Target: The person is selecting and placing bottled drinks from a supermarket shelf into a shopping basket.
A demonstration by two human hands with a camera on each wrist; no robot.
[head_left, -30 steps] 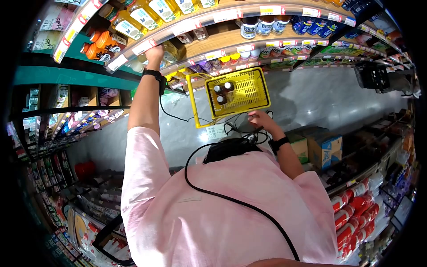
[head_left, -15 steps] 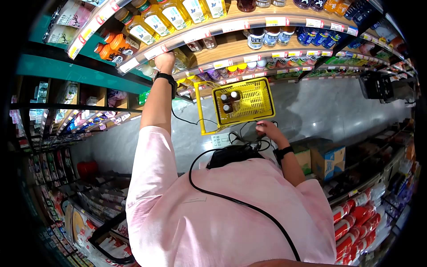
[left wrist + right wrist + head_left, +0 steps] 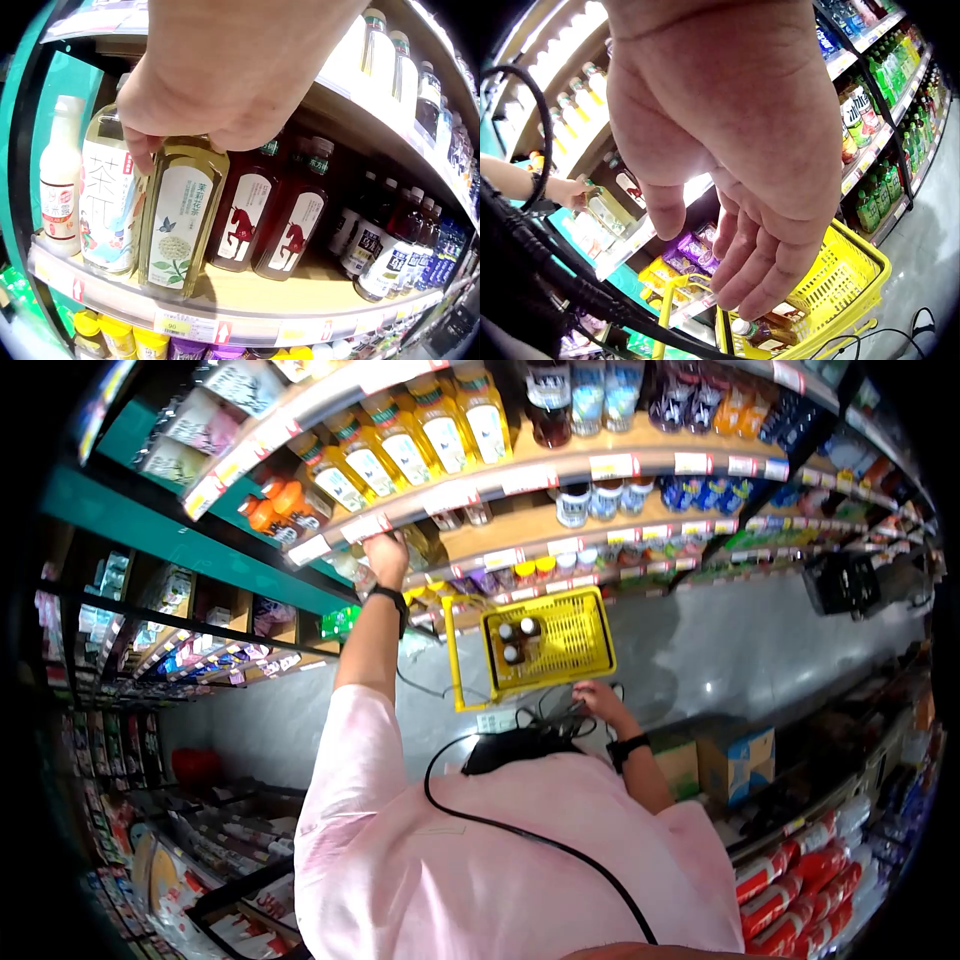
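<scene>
My left hand [image 3: 225, 82] reaches under the upper shelf and grips the top of a tea bottle [image 3: 176, 225], pale yellow with a flower label, at the shelf's front edge. Its cap is hidden behind the fingers. Left of it stand a bottle with large green characters [image 3: 105, 195] and a white bottle [image 3: 61, 172]; to its right are two dark red bottles with horse labels [image 3: 244, 221]. My right hand [image 3: 727, 127] hangs in front of my body, fingers loosely bent, holding nothing. Below it, a yellow basket [image 3: 580, 635] carries several dark bottles with white caps [image 3: 513, 654].
Yellow bottles [image 3: 400, 450] line the shelf above my left hand. Black cables [image 3: 540, 845] run over my shirt and down by the basket. Cardboard boxes [image 3: 735, 765] sit at the right, and a black basket [image 3: 840, 585] stands farther along the aisle floor [image 3: 690, 650].
The head view has tilted up, so the shelves and basket sit lower in it. My left hand stays at the same shelf spot; the right hand still hangs near the basket.
</scene>
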